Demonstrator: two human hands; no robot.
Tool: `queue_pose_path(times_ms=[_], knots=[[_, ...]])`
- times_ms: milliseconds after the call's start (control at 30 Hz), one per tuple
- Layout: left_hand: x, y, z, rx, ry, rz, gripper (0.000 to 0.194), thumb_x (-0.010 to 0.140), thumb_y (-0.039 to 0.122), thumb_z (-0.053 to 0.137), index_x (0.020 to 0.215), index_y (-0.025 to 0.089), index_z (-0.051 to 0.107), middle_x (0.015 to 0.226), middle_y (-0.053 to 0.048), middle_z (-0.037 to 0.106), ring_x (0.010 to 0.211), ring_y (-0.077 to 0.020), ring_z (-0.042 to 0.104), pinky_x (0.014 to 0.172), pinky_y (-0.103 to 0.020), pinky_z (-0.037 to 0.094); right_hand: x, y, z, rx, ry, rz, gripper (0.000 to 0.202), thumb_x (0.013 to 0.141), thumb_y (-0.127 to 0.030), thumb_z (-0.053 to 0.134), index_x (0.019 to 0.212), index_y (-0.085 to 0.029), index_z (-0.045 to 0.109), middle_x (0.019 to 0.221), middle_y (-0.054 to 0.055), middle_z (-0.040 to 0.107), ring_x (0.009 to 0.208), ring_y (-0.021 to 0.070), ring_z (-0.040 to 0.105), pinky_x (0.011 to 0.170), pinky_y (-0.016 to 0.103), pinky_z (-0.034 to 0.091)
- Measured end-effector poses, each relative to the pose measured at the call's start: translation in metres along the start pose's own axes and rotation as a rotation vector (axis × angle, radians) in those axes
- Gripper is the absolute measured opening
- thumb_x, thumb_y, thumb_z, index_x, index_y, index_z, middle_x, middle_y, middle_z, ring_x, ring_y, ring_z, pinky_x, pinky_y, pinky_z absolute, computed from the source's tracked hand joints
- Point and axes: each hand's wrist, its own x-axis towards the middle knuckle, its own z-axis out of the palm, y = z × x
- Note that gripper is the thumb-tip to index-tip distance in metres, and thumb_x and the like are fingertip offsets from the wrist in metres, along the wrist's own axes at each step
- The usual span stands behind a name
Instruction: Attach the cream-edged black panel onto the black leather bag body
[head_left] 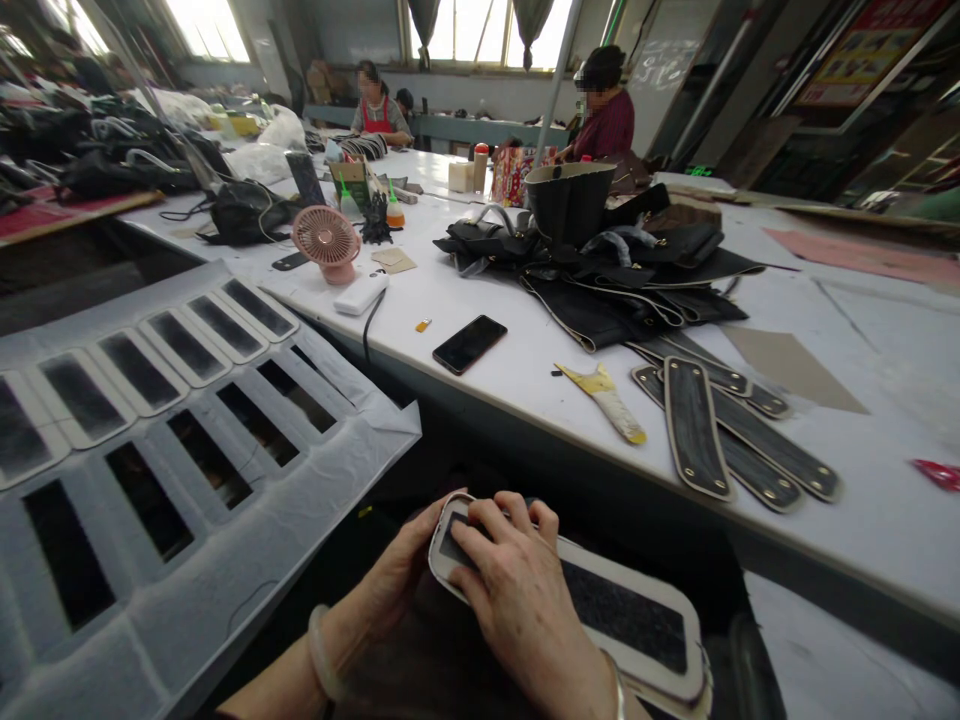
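Nearest, both hands work one end of a panel [600,610] held low in front of the table [862,470], with what looks like another under it. The right hand [517,590] lies flat on top, fingers spread narrow and pressing; the left hand [397,580] cups the rounded end from below, so both hold it. Judging by the layout, the work is midway – to the left a white sheet [187,560] carries about seven panels [161,350] laid in a row, and below them some six dark cut-out slots. On the table lie about four dark strips [697,430] fanned out, one scraper [607,400], one phone [469,343], a pile of black bags [600,270], one pink fan [327,240] – and two people sit beyond
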Motion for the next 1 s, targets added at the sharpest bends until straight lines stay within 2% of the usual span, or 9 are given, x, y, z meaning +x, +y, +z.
queue_pose_path(times_ms=[267,400,600,767,1000], knots=[[-0.003,0.001,0.001,0.062,0.000,0.069,0.038,0.084,0.039,0.066,0.115,0.017,0.069,0.123,-0.008,0.067,0.123,-0.0267,0.053,0.110,-0.037,0.036,-0.003,-0.001,0.003,-0.009,0.001,0.013,0.030,0.084,-0.027,0.075,0.108,-0.033,0.059,0.117,-0.006,0.061,0.112,0.0243,0.046,0.095,0.043,0.022],[-0.002,-0.001,-0.001,0.097,0.014,0.074,0.040,0.087,0.039,0.062,0.119,0.015,0.066,0.127,-0.010,0.064,0.126,-0.0285,0.051,0.112,-0.040,0.034,-0.004,-0.001,0.004,-0.023,-0.017,0.023,0.031,0.085,-0.020,0.070,0.110,-0.033,0.059,0.118,-0.005,0.060,0.114,0.0245,0.044,0.096,0.044,0.021],[-0.002,0.005,-0.005,0.310,0.002,0.122,0.044,0.089,0.041,0.061,0.125,0.017,0.062,0.129,-0.011,0.062,0.125,-0.0303,0.051,0.114,-0.045,0.030,-0.004,0.002,0.007,-0.004,-0.028,0.032,0.034,0.084,-0.016,0.065,0.112,-0.034,0.059,0.121,-0.006,0.060,0.116,0.0256,0.044,0.096,0.047,0.021],[-0.002,0.010,-0.005,0.528,0.022,0.209,0.046,0.090,0.046,0.058,0.127,0.019,0.062,0.133,-0.010,0.060,0.128,-0.0305,0.048,0.115,-0.044,0.026,-0.006,0.009,0.022,-0.037,0.085,-0.010,0.033,0.078,-0.016,0.069,0.106,-0.032,0.062,0.120,-0.006,0.062,0.115,0.0275,0.047,0.093,0.048,0.025],[-0.002,0.017,-0.003,0.772,-0.005,0.222,0.050,0.093,0.051,0.049,0.133,0.023,0.056,0.136,-0.008,0.057,0.128,-0.0283,0.048,0.114,-0.042,0.030,-0.006,0.025,0.049,-0.121,0.217,-0.068,0.034,0.077,-0.028,0.074,0.108,-0.035,0.064,0.115,-0.004,0.068,0.107,0.0325,0.055,0.086,0.050,0.030]])
